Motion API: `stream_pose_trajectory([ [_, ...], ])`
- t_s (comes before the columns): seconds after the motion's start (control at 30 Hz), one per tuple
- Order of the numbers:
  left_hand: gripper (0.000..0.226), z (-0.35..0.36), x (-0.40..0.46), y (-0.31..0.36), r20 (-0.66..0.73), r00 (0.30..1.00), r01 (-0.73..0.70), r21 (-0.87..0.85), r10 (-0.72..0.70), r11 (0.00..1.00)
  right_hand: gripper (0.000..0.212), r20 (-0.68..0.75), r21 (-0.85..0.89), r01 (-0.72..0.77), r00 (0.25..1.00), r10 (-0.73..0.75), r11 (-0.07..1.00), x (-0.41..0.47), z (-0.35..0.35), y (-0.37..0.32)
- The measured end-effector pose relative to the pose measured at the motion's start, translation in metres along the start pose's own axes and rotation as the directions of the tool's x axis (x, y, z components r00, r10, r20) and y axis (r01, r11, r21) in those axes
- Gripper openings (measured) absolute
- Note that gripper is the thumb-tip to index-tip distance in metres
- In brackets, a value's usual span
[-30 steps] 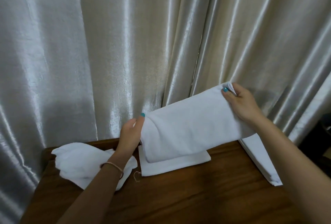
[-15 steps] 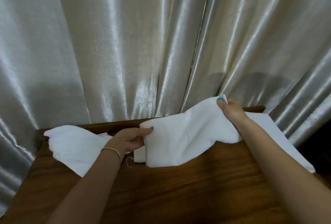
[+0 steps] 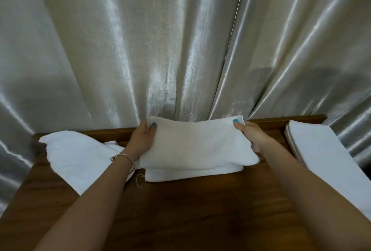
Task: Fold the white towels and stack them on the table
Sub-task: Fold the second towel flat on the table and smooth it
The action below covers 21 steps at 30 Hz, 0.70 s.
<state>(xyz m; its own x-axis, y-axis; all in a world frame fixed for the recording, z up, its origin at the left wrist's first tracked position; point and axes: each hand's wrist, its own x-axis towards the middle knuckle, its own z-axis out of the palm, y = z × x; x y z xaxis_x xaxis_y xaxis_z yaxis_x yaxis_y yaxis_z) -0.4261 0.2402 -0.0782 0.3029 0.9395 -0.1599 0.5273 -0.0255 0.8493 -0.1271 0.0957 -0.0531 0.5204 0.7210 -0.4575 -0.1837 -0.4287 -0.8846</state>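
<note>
Head: towel (image 3: 192,146) now lowered flat onto stack (image 3: 192,174).

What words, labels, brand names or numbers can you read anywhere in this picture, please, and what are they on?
None: no readable text shows anywhere.
The folded towel held by the left hand and right hand is plain white, with no tag showing.
The loose towel and the flat white stack at the right carry no print.
The wooden table, curtain and bracelet bear no markings.
</note>
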Motion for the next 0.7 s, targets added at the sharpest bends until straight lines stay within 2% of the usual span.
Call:
stream_pose_trajectory([
  [0.03,0.033,0.001,0.006,-0.003,0.007,1.0,-0.018,0.043,0.018,0.999,0.026,0.052,0.011,-0.015,0.999,0.015,1.0,0.008,0.0,0.005],
  [0.1,0.042,0.005,0.017,-0.011,0.004,1.0,-0.016,0.082,0.016,0.996,0.027,0.161,0.032,-0.071,0.985,0.065,0.997,0.024,-0.004,0.017],
  [0.17,0.043,0.007,0.025,-0.02,0.007,0.999,0.051,0.046,-0.051,0.998,0.027,0.236,0.081,-0.131,0.966,0.108,0.988,0.036,-0.007,0.028],
  [0.23,0.035,0.008,0.029,-0.029,0.104,0.974,0.215,-0.129,-0.202,0.968,0.027,0.226,0.081,-0.115,0.97,0.094,0.99,0.048,-0.008,0.039],
  [0.3,0.028,0.012,0.027,-0.04,0.233,0.93,0.342,-0.256,-0.285,0.904,0.026,0.124,0.0,-0.044,0.991,0.044,0.999,0.058,-0.006,0.05],
  [0.4,0.022,0.026,0.023,-0.059,0.157,0.97,0.208,-0.134,-0.186,0.969,0.02,0.009,-0.207,0.079,0.997,-0.079,0.975,0.07,-0.001,0.064],
  [0.5,0.021,0.04,0.02,-0.072,0.04,0.993,0.112,0.061,-0.114,0.992,0.024,0.038,-0.451,0.183,0.982,-0.185,0.874,0.079,0.003,0.072],
  [0.6,0.015,0.046,0.017,-0.082,-0.011,0.999,0.05,0.141,-0.049,0.989,0.028,0.034,-0.597,0.195,0.975,-0.218,0.779,0.084,0.011,0.077],
  [0.7,0.016,0.055,0.019,-0.098,-0.041,0.999,0.005,0.257,0.006,0.966,0.042,-0.004,-0.71,0.141,0.979,-0.204,0.69,0.094,0.02,0.093],
])
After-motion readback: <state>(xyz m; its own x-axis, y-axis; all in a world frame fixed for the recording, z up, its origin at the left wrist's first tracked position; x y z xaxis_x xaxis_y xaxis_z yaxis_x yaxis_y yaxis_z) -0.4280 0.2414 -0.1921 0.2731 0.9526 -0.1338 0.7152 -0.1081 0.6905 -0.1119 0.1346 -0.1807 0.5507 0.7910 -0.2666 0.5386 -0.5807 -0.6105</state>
